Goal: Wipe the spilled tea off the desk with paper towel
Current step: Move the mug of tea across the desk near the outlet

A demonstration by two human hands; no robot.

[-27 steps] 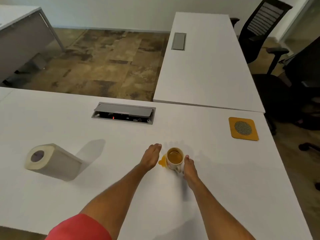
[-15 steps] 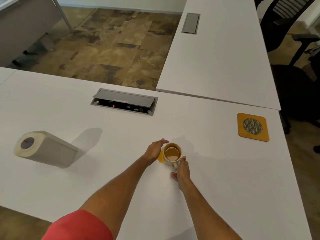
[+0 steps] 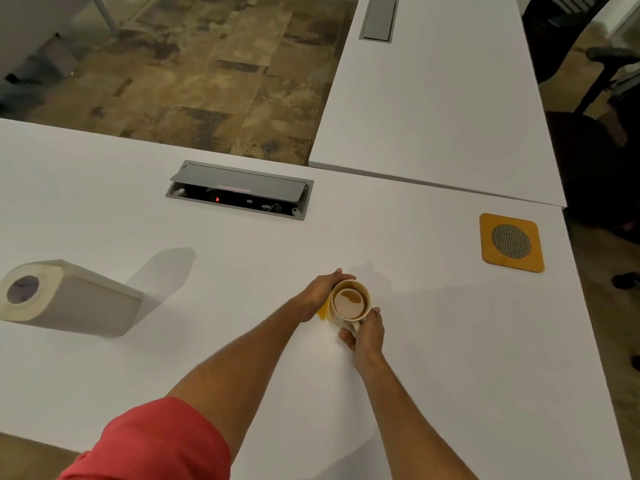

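while both hands (image 3: 365, 332) grip the mug (image 3: 349, 304), spilled tea (image 3: 323, 311) lies just left.

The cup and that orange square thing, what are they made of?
The cup looks like glazed ceramic: cream, smooth and a bit shiny, with a thick rim. The orange square coaster looks like wood or cork, matte and flat, with a grey woven-looking mesh circle in its middle. I can't be sure of either from here.
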